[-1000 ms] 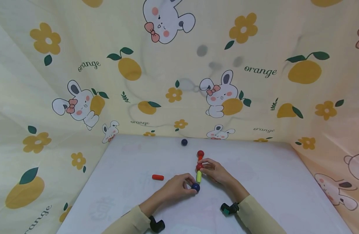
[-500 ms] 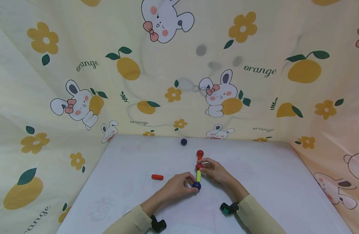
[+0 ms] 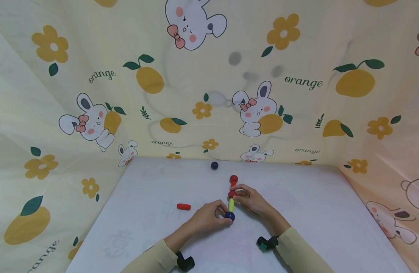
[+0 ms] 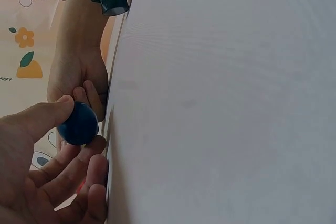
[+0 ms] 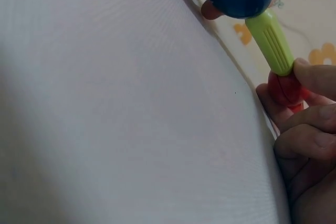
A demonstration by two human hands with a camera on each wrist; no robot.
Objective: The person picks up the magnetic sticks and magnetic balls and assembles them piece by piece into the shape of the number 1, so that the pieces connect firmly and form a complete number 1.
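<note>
A line of balls and short rods runs across the white table. At its far end a red ball [image 3: 233, 178] joins an orange-red rod [image 3: 233, 184], followed by a second red ball [image 3: 232, 194] and a yellow-green rod [image 3: 231, 205]. A dark blue ball [image 3: 230, 216] touches that rod's near end. My left hand [image 3: 207, 217] pinches the blue ball between thumb and fingers, also plain in the left wrist view. With thumb and fingertips, my right hand [image 3: 253, 200] holds the second red ball; the ribbed yellow-green rod [image 5: 271, 43] stretches between both balls in the right wrist view.
Left of the left hand lies a loose red rod [image 3: 183, 206]. Another dark blue ball [image 3: 214, 165] sits near the back edge of the white table [image 3: 298, 212]. A printed cloth [image 3: 209, 129] rises behind and along both sides.
My left hand has brought the blue ball slightly up and right, in line with the yellow-green rod's end. The right hand keeps its hold, almost still.
</note>
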